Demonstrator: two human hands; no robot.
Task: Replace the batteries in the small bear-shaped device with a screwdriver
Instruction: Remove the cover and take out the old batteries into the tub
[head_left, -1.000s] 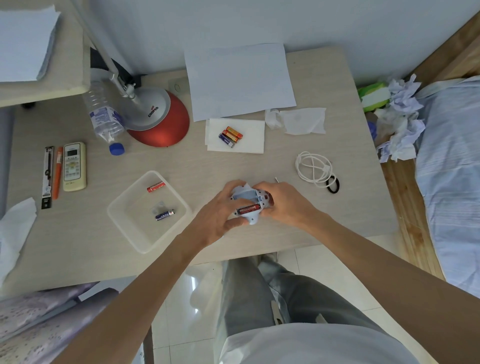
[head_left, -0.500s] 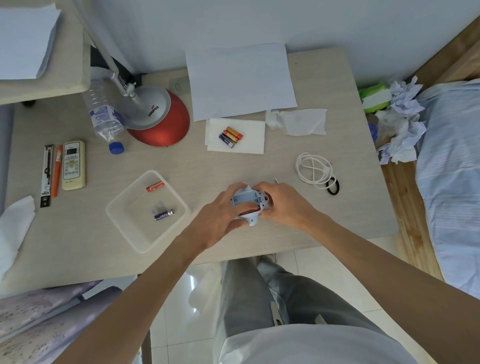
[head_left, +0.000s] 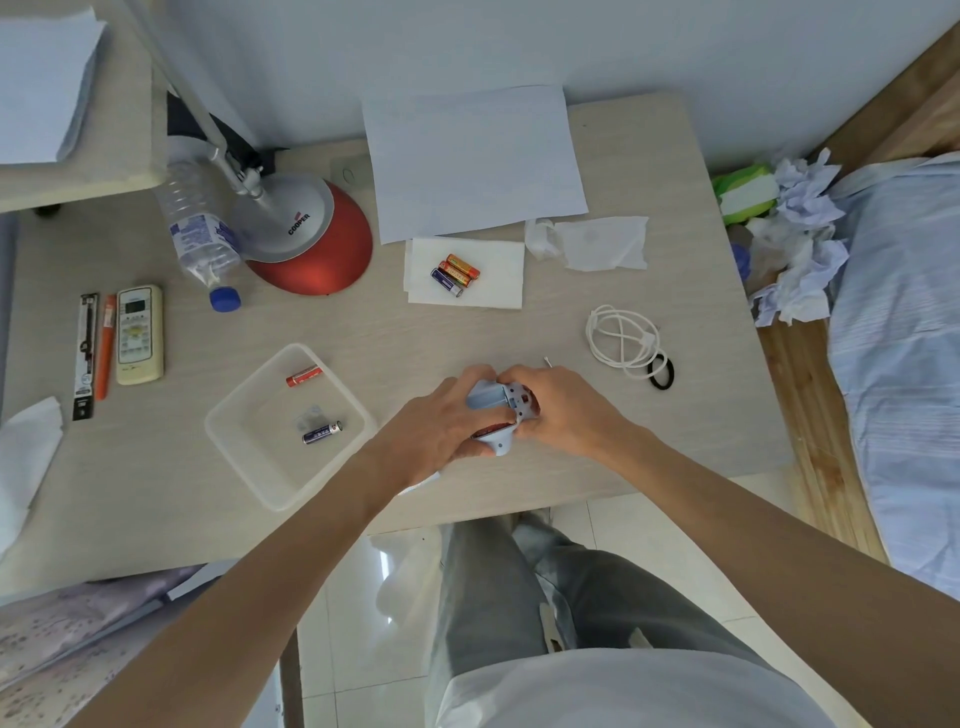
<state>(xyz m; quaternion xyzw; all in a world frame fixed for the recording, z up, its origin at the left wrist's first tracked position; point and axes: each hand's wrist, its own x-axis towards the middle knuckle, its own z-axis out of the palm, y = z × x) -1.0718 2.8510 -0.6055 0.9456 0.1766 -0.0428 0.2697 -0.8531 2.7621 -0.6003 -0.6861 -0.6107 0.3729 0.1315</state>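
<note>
Small pale-blue plastic bear-shaped device (head_left: 493, 415), held above the worktop (head_left: 467, 332).
Left hand (head_left: 441, 421) and right hand (head_left: 558, 410) clamp it between them; red battery (head_left: 491, 430) visible inside.

Pale blue bear device (head_left: 493, 410); red lamp base (head_left: 322, 254); orange and blue batteries (head_left: 454, 274); white cable (head_left: 621, 340).

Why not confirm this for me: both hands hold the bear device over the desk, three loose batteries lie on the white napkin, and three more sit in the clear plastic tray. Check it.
One detail is off. The head view shows the clear plastic tray holding two batteries, a red one and a dark blue one, not three. The rest stands: both hands hold the bear device, and three batteries lie on the white napkin.
</note>
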